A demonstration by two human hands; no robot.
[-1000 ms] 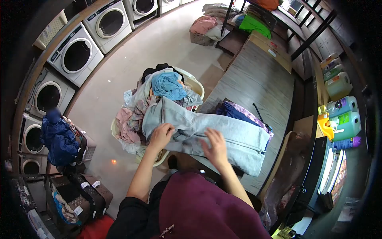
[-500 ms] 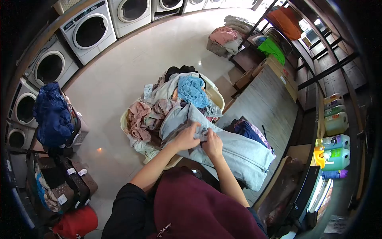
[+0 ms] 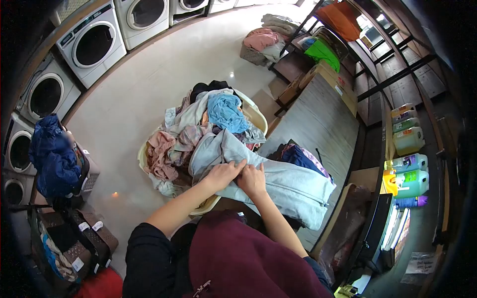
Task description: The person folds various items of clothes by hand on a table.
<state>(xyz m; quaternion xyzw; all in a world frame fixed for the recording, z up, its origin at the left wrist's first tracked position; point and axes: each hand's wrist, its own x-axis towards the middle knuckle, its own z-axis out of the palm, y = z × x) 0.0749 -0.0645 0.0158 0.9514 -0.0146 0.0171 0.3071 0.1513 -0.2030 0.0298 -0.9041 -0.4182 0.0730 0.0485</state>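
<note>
Light grey trousers (image 3: 293, 186) lie stretched across the front of a heaped laundry basket and over the table edge, legs pointing right. My left hand (image 3: 226, 176) is closed on the cloth near the upper part of the trousers. Right beside it, my right hand (image 3: 252, 181) pinches the same area, fingertips almost touching those of the left. What exactly the fingertips grip is hidden beneath them. Behind the trousers, a light blue crumpled cloth (image 3: 226, 111) and a dusty pink cloth (image 3: 161, 154) top the heap in the cream basket (image 3: 257, 116).
Dark blue and patterned clothes (image 3: 298, 156) lie on the grey table (image 3: 318, 121) to the right. Shelves with detergent bottles (image 3: 410, 141) stand farther right. Filled laundry baskets (image 3: 92, 171) are at left, front-loading machines (image 3: 94, 44) along the back, and a clothes pile (image 3: 268, 42) sits beyond.
The view has shifted, so the surroundings appear farther left. My hands have drawn closer together on the trousers, with the fingertips now meeting.
</note>
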